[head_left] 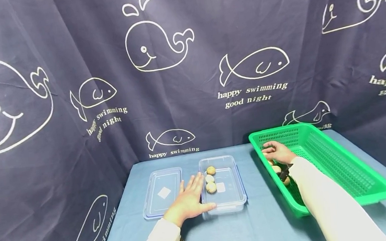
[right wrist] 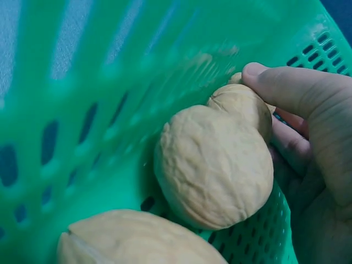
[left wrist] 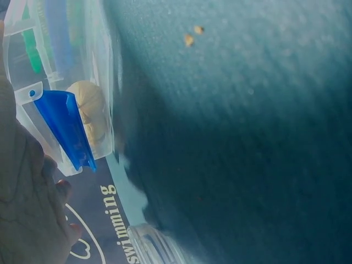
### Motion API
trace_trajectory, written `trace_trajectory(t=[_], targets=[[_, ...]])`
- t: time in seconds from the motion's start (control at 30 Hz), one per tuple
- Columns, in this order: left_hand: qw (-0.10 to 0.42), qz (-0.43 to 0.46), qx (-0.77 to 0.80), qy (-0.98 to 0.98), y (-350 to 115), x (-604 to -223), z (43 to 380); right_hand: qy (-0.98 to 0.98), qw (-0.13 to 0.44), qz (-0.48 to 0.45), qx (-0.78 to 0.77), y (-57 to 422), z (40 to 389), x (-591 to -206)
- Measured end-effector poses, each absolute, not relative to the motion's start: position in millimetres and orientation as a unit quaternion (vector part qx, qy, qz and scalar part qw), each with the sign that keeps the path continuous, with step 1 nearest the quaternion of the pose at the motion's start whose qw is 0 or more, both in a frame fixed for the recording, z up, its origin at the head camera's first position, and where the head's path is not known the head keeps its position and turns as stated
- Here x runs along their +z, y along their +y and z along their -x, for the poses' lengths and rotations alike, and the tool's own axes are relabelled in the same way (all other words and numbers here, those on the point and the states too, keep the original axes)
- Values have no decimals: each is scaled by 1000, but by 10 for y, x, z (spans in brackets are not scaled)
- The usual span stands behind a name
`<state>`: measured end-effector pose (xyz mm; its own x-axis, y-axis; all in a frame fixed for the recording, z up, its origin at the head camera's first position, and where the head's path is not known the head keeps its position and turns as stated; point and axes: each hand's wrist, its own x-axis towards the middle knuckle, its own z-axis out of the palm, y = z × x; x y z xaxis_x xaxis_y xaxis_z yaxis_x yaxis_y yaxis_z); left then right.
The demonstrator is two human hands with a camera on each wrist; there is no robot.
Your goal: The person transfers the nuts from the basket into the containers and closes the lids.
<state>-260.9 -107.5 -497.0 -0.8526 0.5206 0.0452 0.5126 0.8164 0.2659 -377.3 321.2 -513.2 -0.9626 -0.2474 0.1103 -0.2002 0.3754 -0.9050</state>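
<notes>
My left hand (head_left: 188,200), fingers spread, rests along the left edge of a clear plastic box (head_left: 233,198), its thumb over the near rim. Inside that box, walnuts (head_left: 211,187) lie in a line along the left side; the left wrist view shows them through the wall behind a blue latch (left wrist: 65,126). My right hand (head_left: 278,153) reaches into a green basket (head_left: 343,160) at its left side. There the thumb and curled fingers pinch a walnut (right wrist: 242,104), partly hidden behind a nearer walnut (right wrist: 214,165). Another walnut (right wrist: 137,242) lies closest to the right wrist camera.
A clear lid (head_left: 155,199) with a blue edge lies left of the box. Two tiny brown crumbs (left wrist: 190,39) are on the blue tablecloth (head_left: 221,234). A dark curtain (head_left: 192,109) with whale and fish drawings hangs behind the table.
</notes>
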Motion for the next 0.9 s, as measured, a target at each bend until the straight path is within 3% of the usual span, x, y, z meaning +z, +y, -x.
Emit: trace_trajectory(t=[0.9], targets=[[17,-268,123,956,-1076,-4991,2635,848,43,140,-510,3237,3854,-5181]])
